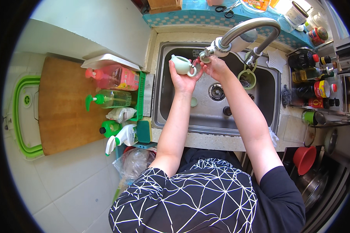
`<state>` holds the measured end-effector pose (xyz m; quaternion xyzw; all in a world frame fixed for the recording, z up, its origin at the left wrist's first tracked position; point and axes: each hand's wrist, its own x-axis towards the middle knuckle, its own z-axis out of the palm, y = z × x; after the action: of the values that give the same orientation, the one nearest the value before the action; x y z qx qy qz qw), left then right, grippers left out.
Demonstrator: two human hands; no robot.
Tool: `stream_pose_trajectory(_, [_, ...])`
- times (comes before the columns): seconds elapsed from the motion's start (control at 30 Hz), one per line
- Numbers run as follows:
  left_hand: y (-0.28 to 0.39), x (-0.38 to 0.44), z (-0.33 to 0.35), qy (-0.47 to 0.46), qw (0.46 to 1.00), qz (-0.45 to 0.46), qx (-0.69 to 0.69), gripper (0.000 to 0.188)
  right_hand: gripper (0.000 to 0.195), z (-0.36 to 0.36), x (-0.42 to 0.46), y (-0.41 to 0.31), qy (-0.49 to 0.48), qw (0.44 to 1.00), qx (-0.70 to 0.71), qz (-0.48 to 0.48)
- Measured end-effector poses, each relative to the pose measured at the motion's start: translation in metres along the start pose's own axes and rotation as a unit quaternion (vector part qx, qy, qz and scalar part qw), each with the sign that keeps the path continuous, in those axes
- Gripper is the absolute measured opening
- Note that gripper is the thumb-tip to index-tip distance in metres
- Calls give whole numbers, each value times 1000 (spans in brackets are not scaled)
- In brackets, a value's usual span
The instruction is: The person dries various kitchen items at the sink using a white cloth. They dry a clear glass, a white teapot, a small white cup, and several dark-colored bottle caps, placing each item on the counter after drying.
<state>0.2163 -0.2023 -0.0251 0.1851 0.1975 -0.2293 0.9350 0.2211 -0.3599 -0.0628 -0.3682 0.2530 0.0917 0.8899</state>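
Note:
A pale green ceramic teapot (181,65) without its lid lies in my left hand (184,80), spout to the left and loop handle to the right. My right hand (217,68) holds a small pale green round piece (204,57), perhaps a lid or cup, right under the faucet's outlet (209,51). The fingertips of both hands are close together above the steel sink (204,118). Down in the basin, a small pale green cup or lid (194,101) shows beside my left forearm. Whether water is running is hard to tell.
In the sink are a drain strainer (216,92), a dark round object (227,110) and a green strainer basket (247,79) at the right. The curved faucet (250,21) arches overhead. Soap bottles (113,99) and a sponge (144,131) stand left, sauce bottles (312,88) right. Scissors (228,11) lie behind.

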Motion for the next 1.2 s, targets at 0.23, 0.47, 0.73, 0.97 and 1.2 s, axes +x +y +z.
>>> stream_pose_trajectory(0.23, [-14,15,-12,-43,994,-88,47,77,50,-15,-27,-13,26,999,31,33])
stream_pose_trajectory(0.47, [-53,39,-10,-76,973,-46,212,54,41,-64,-59,-23,46,996,68,32])
stream_pose_trajectory(0.73, [-73,36,10,-90,833,155,523,82,64,-72,-82,-20,78,955,-153,-244])
stream_pose_trajectory(0.97, [-50,44,-8,-15,716,336,612,94,57,-42,-60,-25,14,930,-214,-298])
stream_pose_trajectory(1.2, [-16,17,4,-21,629,369,684,100,51,-29,-46,-18,-42,919,-272,-281])
